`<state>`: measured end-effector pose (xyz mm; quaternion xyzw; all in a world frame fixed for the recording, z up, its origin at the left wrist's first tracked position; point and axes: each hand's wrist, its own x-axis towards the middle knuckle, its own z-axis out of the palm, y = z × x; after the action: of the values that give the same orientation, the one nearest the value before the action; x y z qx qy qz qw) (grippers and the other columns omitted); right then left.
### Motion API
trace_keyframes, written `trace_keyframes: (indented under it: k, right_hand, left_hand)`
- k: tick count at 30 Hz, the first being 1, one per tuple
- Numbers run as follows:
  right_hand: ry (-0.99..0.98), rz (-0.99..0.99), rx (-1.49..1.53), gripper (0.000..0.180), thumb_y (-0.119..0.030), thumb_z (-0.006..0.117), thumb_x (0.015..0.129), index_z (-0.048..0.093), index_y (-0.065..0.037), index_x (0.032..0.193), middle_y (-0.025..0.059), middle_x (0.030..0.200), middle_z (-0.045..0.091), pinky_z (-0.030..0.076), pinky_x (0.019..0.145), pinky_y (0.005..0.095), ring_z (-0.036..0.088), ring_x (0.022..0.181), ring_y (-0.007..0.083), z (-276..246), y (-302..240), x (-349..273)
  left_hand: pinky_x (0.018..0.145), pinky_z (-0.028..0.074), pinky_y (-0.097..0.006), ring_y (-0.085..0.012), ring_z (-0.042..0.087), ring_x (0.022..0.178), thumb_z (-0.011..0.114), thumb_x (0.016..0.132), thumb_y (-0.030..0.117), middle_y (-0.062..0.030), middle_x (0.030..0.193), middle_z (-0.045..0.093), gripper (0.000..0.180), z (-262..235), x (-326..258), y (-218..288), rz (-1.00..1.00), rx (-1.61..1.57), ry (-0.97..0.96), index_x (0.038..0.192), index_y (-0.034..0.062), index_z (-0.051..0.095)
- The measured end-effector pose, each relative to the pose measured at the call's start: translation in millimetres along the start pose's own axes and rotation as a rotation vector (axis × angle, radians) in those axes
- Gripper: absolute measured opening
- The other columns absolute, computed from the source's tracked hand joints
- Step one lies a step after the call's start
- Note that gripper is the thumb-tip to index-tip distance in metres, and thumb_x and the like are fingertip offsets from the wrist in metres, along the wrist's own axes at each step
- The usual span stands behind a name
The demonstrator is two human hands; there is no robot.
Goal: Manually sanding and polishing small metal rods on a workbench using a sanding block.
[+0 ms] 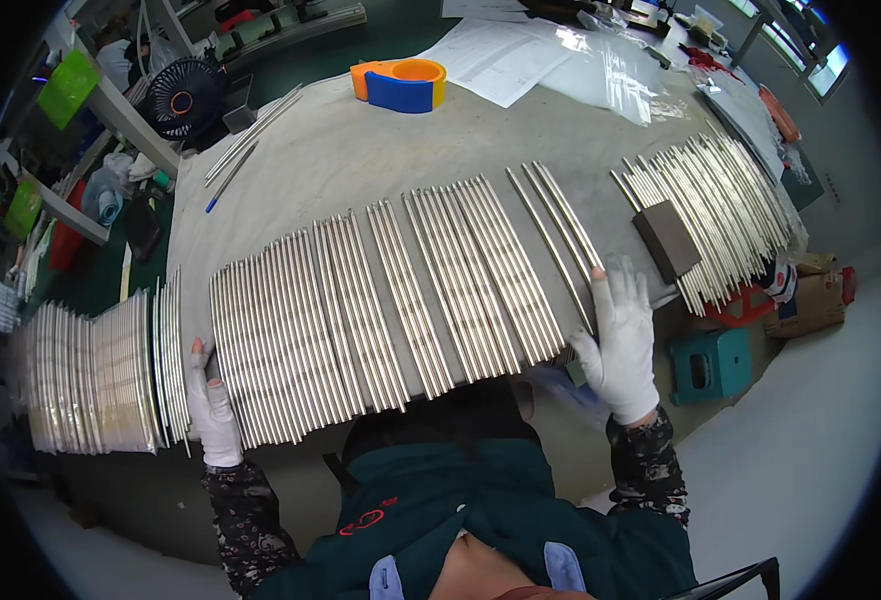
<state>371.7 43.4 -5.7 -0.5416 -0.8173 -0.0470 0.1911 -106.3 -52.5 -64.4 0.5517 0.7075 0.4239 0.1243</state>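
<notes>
Thin silvery metal rods (281,340) lie side by side in a wide row of several groups along the table's near edge. My left hand (215,415), in a white glove with bare fingertips, stands upright against the row's left end, its fingers extended. At the right, three separate rods (558,210) lie apart from the row. My right hand (623,345), gloved likewise, rests open beside them, a bare fingertip close to the rightmost rod and the thumb near their lower ends. Whether that fingertip touches the rod, I cannot tell.
A pile of rods (726,215) with a dark block (667,240) on it lies right; bundled rods (91,380) lie far left. Tape rolls (401,88), papers (501,55), a blue pen (229,182) and a fan (185,97) sit farther back. A teal stool (711,365) stands below right.
</notes>
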Motion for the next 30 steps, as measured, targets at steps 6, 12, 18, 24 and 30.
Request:
trace_keyframes:
  k: [6, 12, 18, 24, 30]
  right_hand:
    - [-0.007, -0.039, 0.028, 0.078, -0.056, 0.046, 0.086, 0.041, 0.007, 0.131, 0.0288, 0.133, 0.041, 0.027, 0.106, 0.0562, 0.037, 0.126, 0.0470, 11.2, 0.8, -7.7]
    - [-0.126, -0.165, 0.108, 0.074, -0.052, 0.055, 0.082, 0.043, 0.006, 0.127, 0.0267, 0.130, 0.045, 0.029, 0.106, 0.0534, 0.039, 0.125, 0.0449, 6.3, -39.9, -14.3]
    - [-0.286, -0.342, 0.280, 0.078, -0.054, 0.057, 0.080, 0.041, 0.003, 0.130, 0.0274, 0.131, 0.045, 0.029, 0.105, 0.0548, 0.040, 0.124, 0.0458, 0.3, -62.9, -9.7]
    - [-0.280, -0.382, 0.396, 0.082, -0.046, 0.069, 0.072, 0.040, 0.003, 0.130, 0.0266, 0.134, 0.040, 0.030, 0.105, 0.0537, 0.039, 0.126, 0.0447, 6.8, -77.3, -10.1]
    - [-0.224, -0.328, 0.282, 0.078, -0.051, 0.054, 0.084, 0.030, -0.004, 0.141, 0.0275, 0.135, 0.041, 0.027, 0.106, 0.0574, 0.038, 0.127, 0.0460, -4.4, -62.7, -6.4]
  left_hand:
    - [0.108, 0.029, -0.041, -0.0295, 0.042, 0.127, 0.035, 0.089, 0.069, -0.0219, 0.136, 0.045, 0.091, 4.7, 1.5, 1.0, -0.020, -0.030, -0.017, 0.143, -0.0038, 0.028]
    - [0.108, 0.029, -0.041, -0.0288, 0.042, 0.127, 0.035, 0.089, 0.069, -0.0215, 0.137, 0.043, 0.091, 2.9, 3.6, 5.6, -0.034, -0.058, -0.020, 0.144, -0.0041, 0.025]
    - [0.108, 0.030, -0.041, -0.0281, 0.042, 0.127, 0.036, 0.090, 0.068, -0.0211, 0.138, 0.042, 0.092, 4.2, 4.1, 6.0, -0.059, -0.091, -0.011, 0.145, -0.0043, 0.022]
    - [0.108, 0.030, -0.042, -0.0281, 0.042, 0.127, 0.035, 0.089, 0.069, -0.0212, 0.138, 0.042, 0.093, 3.9, 4.4, 6.1, -0.053, -0.070, -0.007, 0.145, -0.0042, 0.022]
    - [0.109, 0.028, -0.042, -0.0290, 0.041, 0.128, 0.034, 0.090, 0.068, -0.0207, 0.137, 0.043, 0.090, 3.8, 3.2, 0.7, -0.034, -0.040, -0.011, 0.145, -0.0029, 0.024]
